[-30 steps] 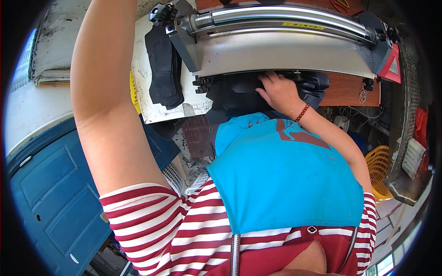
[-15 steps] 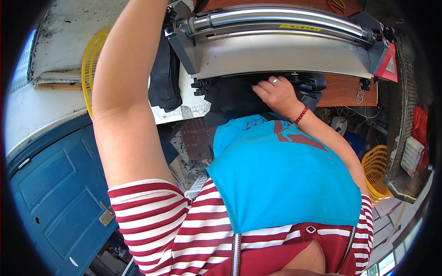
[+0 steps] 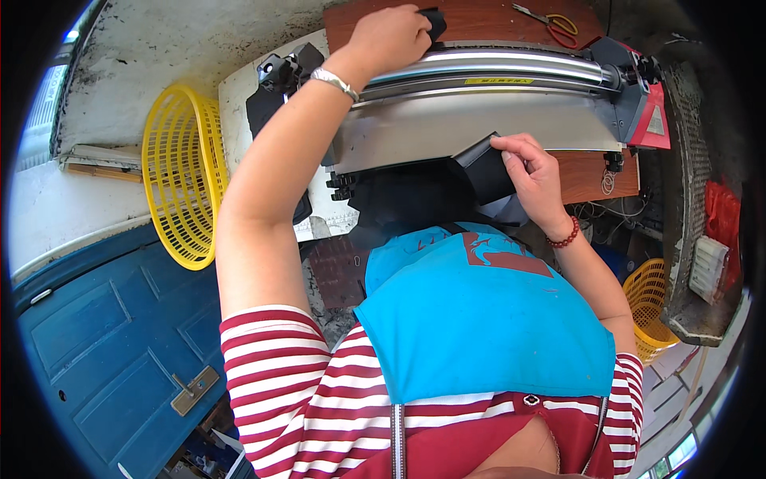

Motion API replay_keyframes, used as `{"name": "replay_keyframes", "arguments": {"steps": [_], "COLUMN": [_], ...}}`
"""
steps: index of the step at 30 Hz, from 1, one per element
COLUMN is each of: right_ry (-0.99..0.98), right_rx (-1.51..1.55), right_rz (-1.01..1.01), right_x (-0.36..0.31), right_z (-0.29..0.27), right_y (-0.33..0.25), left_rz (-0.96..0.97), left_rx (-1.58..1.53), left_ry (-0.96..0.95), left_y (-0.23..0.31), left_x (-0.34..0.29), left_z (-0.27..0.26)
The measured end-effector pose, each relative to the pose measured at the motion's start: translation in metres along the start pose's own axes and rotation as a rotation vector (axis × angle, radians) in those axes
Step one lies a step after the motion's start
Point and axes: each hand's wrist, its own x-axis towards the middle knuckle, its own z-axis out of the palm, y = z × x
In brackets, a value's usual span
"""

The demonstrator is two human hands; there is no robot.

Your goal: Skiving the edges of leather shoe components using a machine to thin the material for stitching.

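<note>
My left hand [image 3: 391, 38] reaches over the machine's steel roller [image 3: 511, 65], its fingers closed on a dark, folded piece of sheet material [image 3: 436, 25] at the roller's far side. On the near side, my right hand [image 3: 531, 169] pinches the edge of a black flat piece [image 3: 485, 171] between thumb and fingers. This piece stands tilted at the front edge of the machine's metal feed plate [image 3: 479, 120]. More black material [image 3: 407, 191] lies below the plate, close to my blue apron [image 3: 487, 319]; whether it is cloth or leather I cannot tell.
Red-and-yellow-handled scissors [image 3: 558, 30] lie on the brown tabletop behind the machine. A yellow plastic basket [image 3: 179, 176] leans at the left above a blue door [image 3: 120, 343]. Another yellow basket [image 3: 648, 303] stands at lower right, beside a worn metal frame [image 3: 690, 223].
My left hand has come into view behind the roller, holding a dark piece. My right hand has moved right and lifted a black piece from beneath the plate. The left basket shows more fully.
</note>
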Motion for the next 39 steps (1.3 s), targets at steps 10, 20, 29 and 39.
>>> {"name": "replay_keyframes", "arguments": {"steps": [10, 20, 29, 39], "right_ry": [0.043, 0.061, 0.12, -0.446], "right_rx": [0.138, -0.034, -0.651, -0.817], "right_rz": [-0.079, 0.158, -0.167, -0.385], "right_x": [-0.005, 0.025, 0.035, -0.009], "right_z": [-0.008, 0.004, -0.005, 0.077], "right_y": [-0.024, 0.008, -0.002, 0.064], "left_rz": [-0.153, -0.278, -0.67, -0.631], "left_rx": [-0.189, -0.367, -0.776, -0.949], "left_ry": [-0.211, -0.439, -0.182, 0.152], "left_y": [-0.001, 0.001, -0.024, -0.035], "left_x": [0.001, 0.01, 0.033, 0.048], "left_z": [0.013, 0.018, 0.014, -0.072]}}
